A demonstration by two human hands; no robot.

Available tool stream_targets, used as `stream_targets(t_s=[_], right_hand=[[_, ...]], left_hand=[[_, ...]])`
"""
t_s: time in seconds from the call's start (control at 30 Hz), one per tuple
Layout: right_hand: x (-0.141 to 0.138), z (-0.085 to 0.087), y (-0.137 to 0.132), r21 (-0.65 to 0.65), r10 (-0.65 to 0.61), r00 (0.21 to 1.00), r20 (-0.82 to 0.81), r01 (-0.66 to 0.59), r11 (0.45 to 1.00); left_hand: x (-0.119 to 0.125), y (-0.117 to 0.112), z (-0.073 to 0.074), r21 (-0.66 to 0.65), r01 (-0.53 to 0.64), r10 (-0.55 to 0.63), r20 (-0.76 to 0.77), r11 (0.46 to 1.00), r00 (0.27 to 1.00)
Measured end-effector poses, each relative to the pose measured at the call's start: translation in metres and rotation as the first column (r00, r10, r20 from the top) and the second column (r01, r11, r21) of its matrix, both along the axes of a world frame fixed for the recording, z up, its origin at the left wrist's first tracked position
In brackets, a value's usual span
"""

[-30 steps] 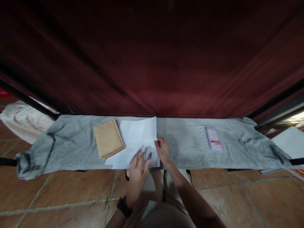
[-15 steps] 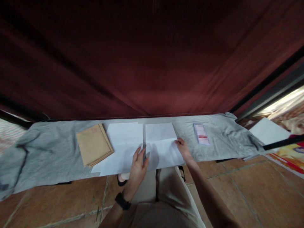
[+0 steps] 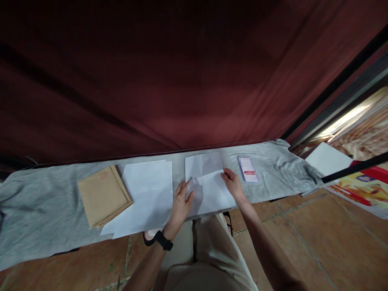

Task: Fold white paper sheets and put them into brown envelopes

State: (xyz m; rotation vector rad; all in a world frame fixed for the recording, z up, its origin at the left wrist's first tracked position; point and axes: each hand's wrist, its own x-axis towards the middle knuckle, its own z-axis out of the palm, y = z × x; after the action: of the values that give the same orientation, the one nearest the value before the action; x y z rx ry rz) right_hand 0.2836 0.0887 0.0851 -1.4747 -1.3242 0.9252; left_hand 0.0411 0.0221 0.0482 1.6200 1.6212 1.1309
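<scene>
A creased sheet of white paper [image 3: 214, 194] lies in front of me, its far half bent up slightly along a crosswise fold. My right hand [image 3: 233, 184] pinches its right edge between thumb and fingers. At the left edge, my left hand [image 3: 182, 204] rests with fingers apart, the fingertips at the paper. Further left lies a pile of white sheets [image 3: 148, 194], slightly fanned. Brown envelopes [image 3: 104, 194] are stacked partly over that pile's left side.
Grey cloth [image 3: 60, 206] covers the narrow bench. A small white-and-red item [image 3: 248, 169], blurred out, lies right of my right hand. A dark red curtain [image 3: 194, 101] hangs behind. A colourful printed box [image 3: 360, 186] stands at the right on the tiled floor.
The sheet's far half has lifted along its crease, and both hands have moved slightly away from me with it. My left hand has come off the pile's edge. The view has shifted right.
</scene>
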Motion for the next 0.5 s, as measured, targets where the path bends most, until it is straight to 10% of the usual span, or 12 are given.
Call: stream_targets(t_s=[0.1,0.23,0.5], right_hand=[[-0.001,0.062,-0.007,0.192,0.021,0.968,0.249,-0.071,0.979],[-0.039,0.12,-0.038,0.288,0.103,0.854,0.51,-0.282,0.915],[-0.106,0.095,-0.09,0.169,0.355,0.672,0.65,-0.583,0.795]], left_hand=[[0.008,0.007,0.041,-0.134,-0.002,0.047,0.339,0.991,0.939],[0.025,0.014,0.092,-0.221,0.155,0.057,0.727,0.963,0.685],[0.016,0.009,0.095,-0.379,0.093,0.323,0.874,0.921,0.363]])
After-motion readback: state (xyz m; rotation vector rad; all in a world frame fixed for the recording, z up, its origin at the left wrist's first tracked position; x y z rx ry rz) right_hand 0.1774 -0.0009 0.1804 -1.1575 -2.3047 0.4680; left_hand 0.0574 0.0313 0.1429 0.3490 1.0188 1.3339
